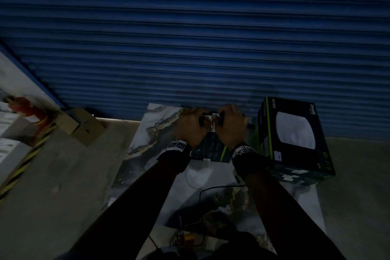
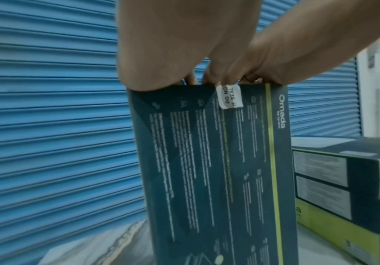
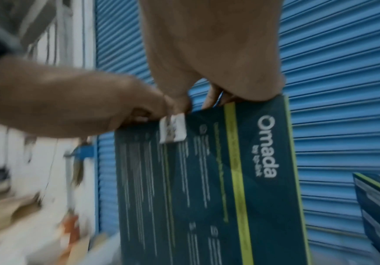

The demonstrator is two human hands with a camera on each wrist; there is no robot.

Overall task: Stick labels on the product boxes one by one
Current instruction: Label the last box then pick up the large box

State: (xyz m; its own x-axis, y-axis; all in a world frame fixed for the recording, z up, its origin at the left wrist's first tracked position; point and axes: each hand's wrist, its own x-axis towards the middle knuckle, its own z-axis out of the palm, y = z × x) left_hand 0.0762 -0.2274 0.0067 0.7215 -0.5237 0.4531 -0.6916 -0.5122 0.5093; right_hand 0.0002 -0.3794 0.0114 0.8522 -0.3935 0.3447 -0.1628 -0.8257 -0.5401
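A white label (image 2: 229, 96) is being pressed over the upright box's (image 2: 218, 170) top edge by both hands' curled fingers (image 2: 209, 78); firm smoothing is needed next.

1. Box (image 2: 216, 170) under both hands: printed cardboard, dark teal, smooth with a faint sheen; a yellow-green printed stripe runs down it.
2. Label (image 2: 229, 96) at the box's top edge, between the hands: white paper, matt, printed in black, folded over the edge.
3. Stacked boxes (image 2: 352, 193) to the right of the hands: printed cardboard, smooth, dark with green edging.
4. Shutter (image 2: 55, 125) beyond the hands: blue painted metal, ribbed in horizontal slats, low sheen.
5. Table top (image 1: 156, 126) below the hands: marble-patterned, smooth, slightly glossy.
6. Wrist bands (image 1: 249, 155): black cloth, matt.
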